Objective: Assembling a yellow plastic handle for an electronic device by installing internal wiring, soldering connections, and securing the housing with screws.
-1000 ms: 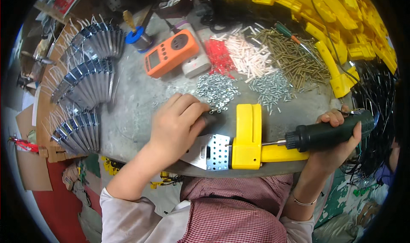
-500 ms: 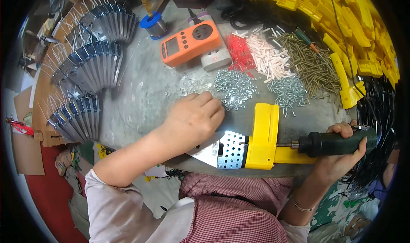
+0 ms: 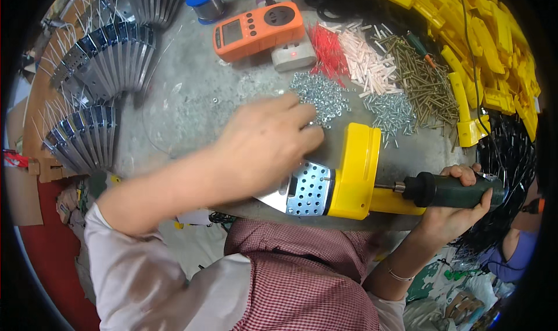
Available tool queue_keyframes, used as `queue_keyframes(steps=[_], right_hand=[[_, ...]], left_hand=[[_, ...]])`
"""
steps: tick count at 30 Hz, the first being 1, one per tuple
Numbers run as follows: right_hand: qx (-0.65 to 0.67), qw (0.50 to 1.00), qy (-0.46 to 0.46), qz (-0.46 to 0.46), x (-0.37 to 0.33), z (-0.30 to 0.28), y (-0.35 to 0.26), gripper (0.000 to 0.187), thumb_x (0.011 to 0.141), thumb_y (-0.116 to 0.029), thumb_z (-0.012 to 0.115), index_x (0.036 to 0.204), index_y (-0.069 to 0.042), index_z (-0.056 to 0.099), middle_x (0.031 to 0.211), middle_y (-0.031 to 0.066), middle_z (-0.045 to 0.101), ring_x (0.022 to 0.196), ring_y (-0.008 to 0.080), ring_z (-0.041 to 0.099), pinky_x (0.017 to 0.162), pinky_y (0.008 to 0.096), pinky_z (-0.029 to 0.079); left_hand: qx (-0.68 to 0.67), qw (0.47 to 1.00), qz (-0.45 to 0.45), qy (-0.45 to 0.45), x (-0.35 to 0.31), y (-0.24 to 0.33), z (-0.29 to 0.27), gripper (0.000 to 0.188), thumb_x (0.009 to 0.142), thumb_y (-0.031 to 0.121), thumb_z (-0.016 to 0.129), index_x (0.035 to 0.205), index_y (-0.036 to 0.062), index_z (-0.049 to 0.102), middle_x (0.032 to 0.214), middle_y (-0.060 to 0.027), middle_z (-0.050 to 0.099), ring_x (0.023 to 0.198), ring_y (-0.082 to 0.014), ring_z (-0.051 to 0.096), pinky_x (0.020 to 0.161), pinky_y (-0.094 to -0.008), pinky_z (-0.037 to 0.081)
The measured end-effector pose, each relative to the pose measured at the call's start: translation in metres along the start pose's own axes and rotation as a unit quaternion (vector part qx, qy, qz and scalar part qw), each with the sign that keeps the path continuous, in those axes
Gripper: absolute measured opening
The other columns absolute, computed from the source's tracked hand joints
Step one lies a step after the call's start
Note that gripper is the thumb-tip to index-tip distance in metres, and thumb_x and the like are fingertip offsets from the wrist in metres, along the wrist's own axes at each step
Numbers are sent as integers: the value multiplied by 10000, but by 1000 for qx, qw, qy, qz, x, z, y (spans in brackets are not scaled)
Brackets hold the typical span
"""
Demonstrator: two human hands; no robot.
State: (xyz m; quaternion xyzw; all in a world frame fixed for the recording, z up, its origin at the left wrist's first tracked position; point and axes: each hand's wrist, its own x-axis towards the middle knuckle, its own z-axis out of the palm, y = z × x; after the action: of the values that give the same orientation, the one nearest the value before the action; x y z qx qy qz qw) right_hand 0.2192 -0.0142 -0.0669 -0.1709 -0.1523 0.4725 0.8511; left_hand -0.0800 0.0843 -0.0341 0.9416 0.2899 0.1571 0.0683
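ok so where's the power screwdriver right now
In the head view, the dark power screwdriver is to the right of centre, held in the right hand and aimed left at the yellow plastic piece.

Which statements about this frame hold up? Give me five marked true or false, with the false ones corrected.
1. The right hand grips a dark green power driver. True.
2. The left hand is at the yellow heap. False: the left hand is beside the small silvery nuts.
3. A perforated metal plate sits just left of the yellow housing. True.
4. The orange meter lies right of the red pieces. False: the orange meter is left of the red pieces.
5. The wire spool is red. False: the wire spool is blue-rimmed.
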Motion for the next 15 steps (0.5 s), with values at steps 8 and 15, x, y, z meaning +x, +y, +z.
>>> queue_keyframes(steps=[8,15], right_hand=[[-24,999,-21,-1,-6,-2,-3,385,916,-307,518,1110,18,449,814,50,452,800,173,482,852,368,445],[27,999,-30,19,-6,-1,4,395,909,-339,515,1090,9,471,820,54,482,806,175,530,861,379,460]], left_hand=[[-238,946,-146,167,-33,51,38,180,583,11,678,728,36,575,708,-86,532,652,-261,513,545,-340,391],[-234,945,-119,195,-36,48,44,186,582,6,672,749,27,594,724,-92,581,615,-249,520,546,-335,395]])
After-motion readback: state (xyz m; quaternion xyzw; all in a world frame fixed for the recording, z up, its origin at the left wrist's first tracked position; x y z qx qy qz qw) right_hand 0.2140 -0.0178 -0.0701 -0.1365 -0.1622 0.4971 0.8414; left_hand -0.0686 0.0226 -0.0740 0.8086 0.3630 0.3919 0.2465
